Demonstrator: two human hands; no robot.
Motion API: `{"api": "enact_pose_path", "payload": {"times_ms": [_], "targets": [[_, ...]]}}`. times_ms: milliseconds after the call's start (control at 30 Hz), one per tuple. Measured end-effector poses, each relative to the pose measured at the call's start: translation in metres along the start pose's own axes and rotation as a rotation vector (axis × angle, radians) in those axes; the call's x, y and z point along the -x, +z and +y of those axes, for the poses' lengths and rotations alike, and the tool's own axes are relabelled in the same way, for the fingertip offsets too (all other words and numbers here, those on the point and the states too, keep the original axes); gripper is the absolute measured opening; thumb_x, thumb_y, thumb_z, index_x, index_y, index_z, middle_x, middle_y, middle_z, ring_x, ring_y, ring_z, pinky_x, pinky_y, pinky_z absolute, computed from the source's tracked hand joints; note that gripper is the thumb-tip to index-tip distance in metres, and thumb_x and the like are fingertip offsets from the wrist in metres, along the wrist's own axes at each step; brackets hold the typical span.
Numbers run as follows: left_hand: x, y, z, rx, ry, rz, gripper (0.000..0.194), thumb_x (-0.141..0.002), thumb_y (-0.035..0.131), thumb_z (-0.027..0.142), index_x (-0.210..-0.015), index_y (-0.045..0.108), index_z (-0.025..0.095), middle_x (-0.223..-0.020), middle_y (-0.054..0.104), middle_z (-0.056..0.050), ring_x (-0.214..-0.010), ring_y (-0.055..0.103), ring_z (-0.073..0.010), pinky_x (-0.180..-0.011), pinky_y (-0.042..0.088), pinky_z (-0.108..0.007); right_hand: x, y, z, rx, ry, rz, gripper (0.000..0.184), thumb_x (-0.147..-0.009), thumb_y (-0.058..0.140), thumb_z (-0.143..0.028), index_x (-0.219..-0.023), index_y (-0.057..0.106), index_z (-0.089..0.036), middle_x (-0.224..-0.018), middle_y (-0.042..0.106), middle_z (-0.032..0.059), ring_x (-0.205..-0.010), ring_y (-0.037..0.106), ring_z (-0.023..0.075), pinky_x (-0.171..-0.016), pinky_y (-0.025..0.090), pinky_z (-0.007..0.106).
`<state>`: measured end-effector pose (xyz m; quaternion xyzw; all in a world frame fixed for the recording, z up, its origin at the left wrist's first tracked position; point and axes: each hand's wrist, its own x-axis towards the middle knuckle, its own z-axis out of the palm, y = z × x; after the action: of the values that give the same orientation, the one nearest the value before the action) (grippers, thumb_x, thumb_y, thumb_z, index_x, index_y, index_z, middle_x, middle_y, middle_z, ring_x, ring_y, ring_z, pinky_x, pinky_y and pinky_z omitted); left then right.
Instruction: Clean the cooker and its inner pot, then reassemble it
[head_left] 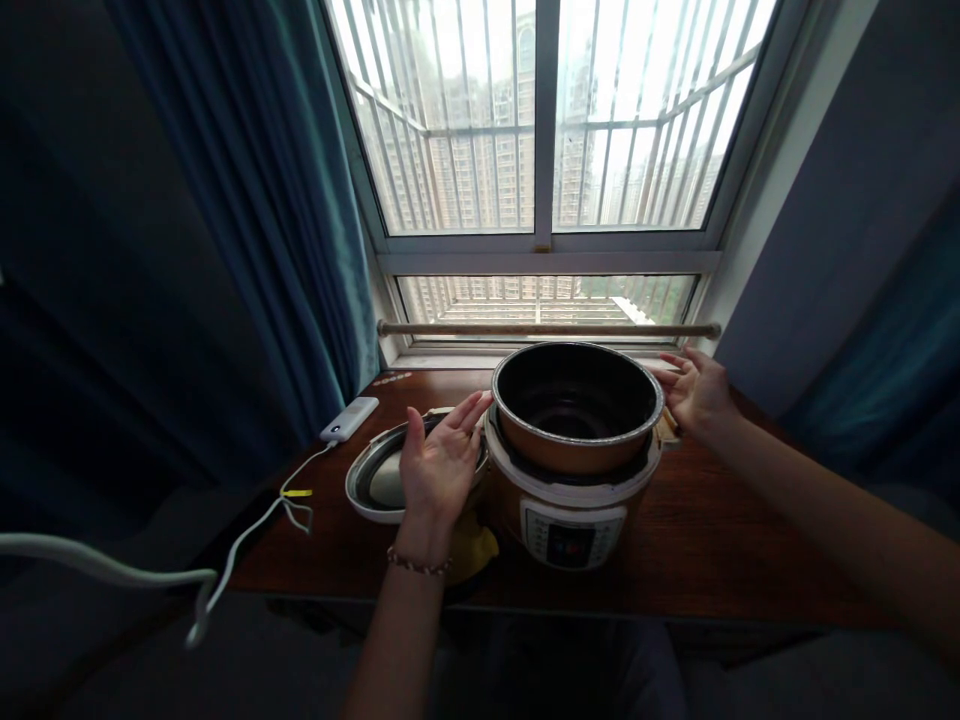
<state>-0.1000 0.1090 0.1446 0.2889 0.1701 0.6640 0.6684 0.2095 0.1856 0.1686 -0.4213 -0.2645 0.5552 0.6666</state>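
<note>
Centrally, on the brown wooden desk (720,540), stood one multicooker (574,530) with a white-framed control panel and a dark display facing you. Item: one inner pot (577,455), black inside and copper-coloured outside, with a pale metallic rim; it sat in the mouth of the multicooker, its upper part well above the cooker's edge.

Your left hand (442,460): open wide, palm showing, thumb apart, fingertips at the left side of the pot's rim; a beaded bracelet (418,563) circled the wrist. Your right hand (696,392): also open, fingers spread toward the pot's right side, their tips partly hidden. Whether either hand bore any of the pot's weight, you could not tell from this view.

Left of the multicooker: one round lid (379,485), inner side up, partly behind your left hand. Below that hand: one yellow object (474,548), partly covered. Farther left: one white device (349,419) joined to a white cable (251,528) with a yellow tie (298,493). Behind the desk: one barred window (544,245); to its left, one blue curtain (255,200).
</note>
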Motion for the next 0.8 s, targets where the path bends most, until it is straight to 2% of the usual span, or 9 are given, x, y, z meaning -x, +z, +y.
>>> {"api": "enact_pose_path", "payload": {"times_ms": [200,400,567,800], "targets": [[0.005,-0.004,-0.007,-0.017,-0.018,0.006,0.074,-0.08,0.037,0.065,-0.112,0.058,0.002,-0.123,0.055,-0.02,-0.126,0.04,-0.0253,-0.105,0.03,-0.032,-0.005,-0.003,0.006,0.047,0.052,0.023,0.018,-0.08,0.045,-0.039,-0.088,0.045,-0.023,-0.071,0.063,0.0054,-0.064,0.062,0.0201,-0.055,0.051,0.032],[0.007,-0.009,-0.01,-0.053,-0.044,0.065,0.073,-0.08,0.034,0.065,-0.112,0.058,0.004,-0.123,0.055,-0.019,-0.128,0.037,-0.0238,-0.109,0.02,-0.032,-0.002,-0.001,0.011,0.069,0.096,0.046,0.02,-0.08,0.045,-0.039,-0.088,0.045,-0.021,-0.067,0.061,0.0049,-0.059,0.06,0.0184,-0.051,0.05,0.03],[0.009,-0.012,-0.014,-0.062,-0.048,0.059,0.073,-0.081,0.034,0.065,-0.111,0.059,0.003,-0.122,0.055,-0.02,-0.127,0.038,-0.0242,-0.11,0.018,-0.031,0.001,0.001,0.013,0.084,0.132,0.062,0.022,-0.079,0.047,-0.038,-0.089,0.045,-0.019,-0.069,0.06,0.0061,-0.06,0.059,0.0184,-0.05,0.05,0.029],[0.012,-0.013,-0.018,-0.083,-0.054,0.113,0.071,-0.081,0.033,0.066,-0.106,0.062,0.006,-0.122,0.056,-0.019,-0.128,0.037,-0.0239,-0.111,0.015,-0.033,0.002,0.006,0.016,0.142,0.115,0.074,0.021,-0.08,0.049,-0.036,-0.09,0.044,-0.019,-0.069,0.058,0.0052,-0.059,0.058,0.0168,-0.049,0.049,0.027]]}}
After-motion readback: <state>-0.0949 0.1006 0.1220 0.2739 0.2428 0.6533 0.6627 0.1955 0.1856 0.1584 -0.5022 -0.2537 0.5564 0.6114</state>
